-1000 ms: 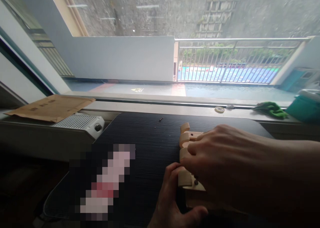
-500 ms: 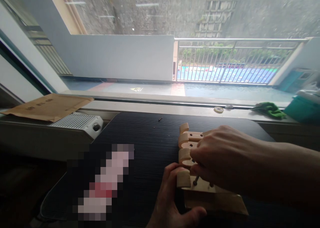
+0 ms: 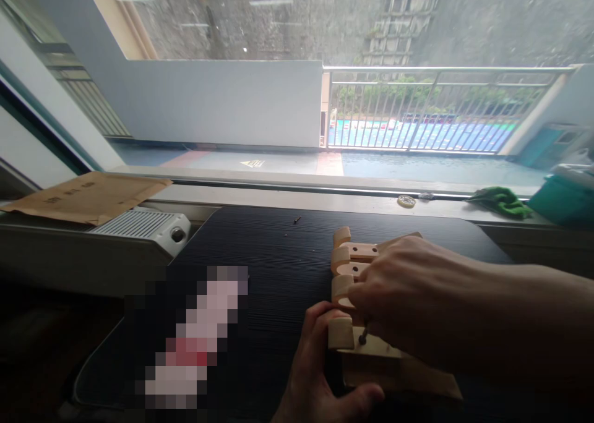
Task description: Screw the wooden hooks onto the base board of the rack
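Clock directions here were taken around the wooden piece (image 3: 343, 286), a pale slatted form with four curved ends, which lay near the window side of the dark surface (image 3: 278, 256), those ends facing nine o'clock. The left hand (image 3: 320, 364) was at seven, its fingers bent against the nearest curved end and its thumb reaching along the near side; that hold seemed meant to brace the piece from turning or sliding. The right hand (image 3: 394, 287) came in from three and was closed over the middle slats, apparently pinching a slim metal shaft (image 3: 363, 337) that stood on the nearest slat; whether this was a tool or a fastener could not be told. Its wrist bent down over the work, probably to bring force straight onto that spot.

Towards ten to eleven a loose screw (image 3: 297, 220) lay well apart from both hands, likely put there out of their way. At nine was a pixelated pink-and-red item (image 3: 195, 330), its nature hidden. On the sill (image 3: 288, 200), a tape roll (image 3: 406, 201) sat at one and a green cloth (image 3: 505, 203) at two.
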`<control>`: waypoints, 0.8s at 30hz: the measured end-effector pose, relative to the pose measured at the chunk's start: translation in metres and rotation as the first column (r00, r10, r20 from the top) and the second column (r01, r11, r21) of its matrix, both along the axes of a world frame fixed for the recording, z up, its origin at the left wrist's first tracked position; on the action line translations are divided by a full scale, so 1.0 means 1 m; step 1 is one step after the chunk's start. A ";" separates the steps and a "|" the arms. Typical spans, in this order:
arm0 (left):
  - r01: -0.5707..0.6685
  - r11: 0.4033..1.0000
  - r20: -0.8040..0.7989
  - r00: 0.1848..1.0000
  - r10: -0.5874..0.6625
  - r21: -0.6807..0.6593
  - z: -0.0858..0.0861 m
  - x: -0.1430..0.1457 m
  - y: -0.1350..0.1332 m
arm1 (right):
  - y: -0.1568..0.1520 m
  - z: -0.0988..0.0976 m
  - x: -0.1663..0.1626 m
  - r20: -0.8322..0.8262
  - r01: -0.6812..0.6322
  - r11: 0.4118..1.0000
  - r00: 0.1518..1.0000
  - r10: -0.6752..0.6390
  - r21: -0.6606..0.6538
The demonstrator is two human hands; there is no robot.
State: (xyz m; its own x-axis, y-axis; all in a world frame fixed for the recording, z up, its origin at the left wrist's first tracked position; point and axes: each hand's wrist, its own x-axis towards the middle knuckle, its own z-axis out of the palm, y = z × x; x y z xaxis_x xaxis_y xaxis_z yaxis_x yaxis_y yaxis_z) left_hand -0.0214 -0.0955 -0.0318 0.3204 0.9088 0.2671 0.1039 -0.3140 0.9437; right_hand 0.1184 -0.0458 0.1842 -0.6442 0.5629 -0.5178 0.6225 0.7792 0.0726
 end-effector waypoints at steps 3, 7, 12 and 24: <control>0.024 0.999 0.041 0.999 -0.025 0.028 0.002 0.001 0.000 | 0.003 -0.008 0.005 -0.037 0.106 0.993 0.994 -0.104 0.058; 0.021 1.000 0.033 0.999 -0.021 -0.013 0.009 0.002 -0.001 | 0.000 -0.005 0.006 -0.072 0.176 0.979 0.983 -0.168 0.107; -0.032 0.997 -0.052 0.998 0.029 -0.063 0.011 0.001 -0.002 | -0.009 0.010 0.000 -0.123 -0.032 0.998 0.992 0.039 0.058; -0.005 0.999 0.022 1.000 0.006 -0.053 0.011 0.001 -0.002 | -0.006 -0.019 0.012 -0.234 0.073 0.983 0.972 -0.033 0.166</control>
State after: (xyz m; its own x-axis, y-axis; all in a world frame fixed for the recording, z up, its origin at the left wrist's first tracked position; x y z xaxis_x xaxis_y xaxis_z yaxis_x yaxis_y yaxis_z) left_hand -0.0202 -0.0979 -0.0206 0.3101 0.9237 0.2252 0.0846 -0.2628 0.9611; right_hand 0.1307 -0.0514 0.1650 -0.7010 0.6673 -0.2516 0.6783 0.7328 0.0534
